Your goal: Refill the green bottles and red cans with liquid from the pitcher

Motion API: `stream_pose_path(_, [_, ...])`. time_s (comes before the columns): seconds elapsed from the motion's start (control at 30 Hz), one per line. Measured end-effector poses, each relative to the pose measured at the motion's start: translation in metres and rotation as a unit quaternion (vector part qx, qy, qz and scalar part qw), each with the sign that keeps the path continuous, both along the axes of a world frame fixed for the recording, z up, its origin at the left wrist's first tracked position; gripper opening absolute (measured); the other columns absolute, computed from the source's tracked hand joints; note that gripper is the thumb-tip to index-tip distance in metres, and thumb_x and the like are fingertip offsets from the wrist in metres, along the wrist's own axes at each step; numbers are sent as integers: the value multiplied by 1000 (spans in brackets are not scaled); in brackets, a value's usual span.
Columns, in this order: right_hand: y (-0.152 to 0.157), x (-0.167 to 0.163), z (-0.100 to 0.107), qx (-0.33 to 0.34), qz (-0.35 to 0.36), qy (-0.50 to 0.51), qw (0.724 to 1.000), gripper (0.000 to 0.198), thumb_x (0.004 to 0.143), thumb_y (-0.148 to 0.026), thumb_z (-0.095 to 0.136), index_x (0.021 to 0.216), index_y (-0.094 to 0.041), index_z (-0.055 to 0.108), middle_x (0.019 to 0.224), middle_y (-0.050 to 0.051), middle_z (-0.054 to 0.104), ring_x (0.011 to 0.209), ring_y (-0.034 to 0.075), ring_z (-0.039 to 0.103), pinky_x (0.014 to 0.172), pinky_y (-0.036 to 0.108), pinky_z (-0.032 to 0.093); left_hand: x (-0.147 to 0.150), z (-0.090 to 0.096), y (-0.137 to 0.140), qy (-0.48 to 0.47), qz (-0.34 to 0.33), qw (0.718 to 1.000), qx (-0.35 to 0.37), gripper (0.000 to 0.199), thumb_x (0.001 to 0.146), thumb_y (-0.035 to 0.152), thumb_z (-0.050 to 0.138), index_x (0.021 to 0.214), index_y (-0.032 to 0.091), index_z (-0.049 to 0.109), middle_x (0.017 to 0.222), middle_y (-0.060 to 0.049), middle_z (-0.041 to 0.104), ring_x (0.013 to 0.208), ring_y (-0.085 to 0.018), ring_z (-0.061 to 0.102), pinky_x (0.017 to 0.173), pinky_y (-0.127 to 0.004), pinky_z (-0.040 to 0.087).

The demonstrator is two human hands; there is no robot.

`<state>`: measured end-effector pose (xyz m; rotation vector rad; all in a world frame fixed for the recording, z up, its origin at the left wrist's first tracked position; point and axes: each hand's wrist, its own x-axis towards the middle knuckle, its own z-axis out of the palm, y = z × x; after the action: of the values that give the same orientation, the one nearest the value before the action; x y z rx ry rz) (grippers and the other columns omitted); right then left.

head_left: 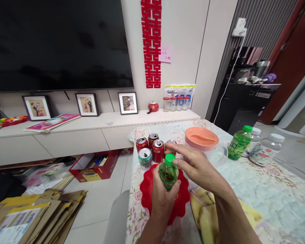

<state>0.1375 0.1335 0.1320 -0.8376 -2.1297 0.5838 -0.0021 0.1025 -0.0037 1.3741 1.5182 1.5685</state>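
My left hand (164, 195) grips the body of a small green drink bottle (168, 174) from below, holding it above a red scalloped plate (147, 195). My right hand (193, 164) comes in from the right, with thumb and fingers pinched on the bottle's green cap (170, 158). Just behind the bottle stand several opened red cans (158, 150) and one silver-green can (145, 158) on the flowered tablecloth (269, 189).
A clear pitcher with an orange lid (201, 138) stands behind my right hand. A second green bottle (239, 143) and two clear white-capped bottles (268, 149) sit at the right. A yellow cloth (205, 213) lies under my right forearm. Flattened cardboard (33, 217) is on the floor at the left.
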Motion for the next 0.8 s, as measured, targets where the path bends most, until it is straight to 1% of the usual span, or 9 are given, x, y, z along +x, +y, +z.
stream_pose_path(0.07, [0,-1,0,5,-18,-3,1000,48,98,-19,54,146,-23,61,128,8,74,116,24,69,97,41,55,0,1,-1,-7,2,1000,-3,65,72,36,75,132,22,53,126,-13,72,114,-31,72,96,-44,58])
stream_pose_path(0.13, [0,-1,1,5,-26,-2,1000,47,98,-20,55,145,-21,62,125,9,75,113,25,69,97,43,55,0,2,-1,-12,-1,1000,-8,66,72,37,76,132,22,54,126,-12,73,113,-31,72,96,-43,58])
stream_pose_path(0.3, [2,2,1,-33,1,11,999,49,98,-26,58,147,-22,60,136,10,71,126,27,66,107,48,51,0,5,-2,-11,-3,1000,-13,64,72,36,76,131,23,55,123,-12,74,109,-31,73,93,-44,59])
stream_pose_path(0.4, [4,2,0,-54,19,26,998,48,98,-26,58,147,-24,61,134,9,73,123,25,68,106,45,53,0,5,-2,-10,-5,1000,-17,65,72,37,75,132,21,53,123,-14,73,109,-32,72,93,-46,59])
stream_pose_path(0.5, [6,0,-2,-65,11,43,997,46,97,-26,61,142,-21,65,132,9,74,121,25,69,106,43,53,0,5,-2,-13,-10,1000,-20,68,72,39,74,133,20,52,125,-15,71,111,-33,71,95,-47,58])
stream_pose_path(0.6, [8,-3,-3,-58,6,54,997,43,95,-25,63,138,-19,68,134,9,73,120,25,68,102,42,54,-1,4,-2,-13,-13,1000,-21,68,72,40,74,134,20,51,127,-15,71,113,-33,70,96,-47,57])
stream_pose_path(0.7, [9,-3,-3,-38,14,55,998,39,95,-23,63,133,-20,71,125,8,76,113,23,70,98,40,55,-1,4,-1,-11,-16,1000,-22,69,74,40,74,135,19,50,129,-15,70,115,-32,70,97,-46,57])
stream_pose_path(0.77, [11,-1,-5,-45,24,62,997,37,95,-23,64,131,-22,72,123,7,76,111,22,70,99,40,54,-2,4,-2,-12,-19,1000,-20,68,75,40,74,136,20,50,129,-15,70,116,-31,70,97,-44,57])
stream_pose_path(0.8, [12,0,-6,-61,32,68,995,37,95,-24,65,131,-23,72,125,7,75,113,22,69,101,40,54,-2,4,-2,-12,-20,1000,-19,68,75,40,74,136,21,50,130,-14,70,116,-31,70,97,-43,57])
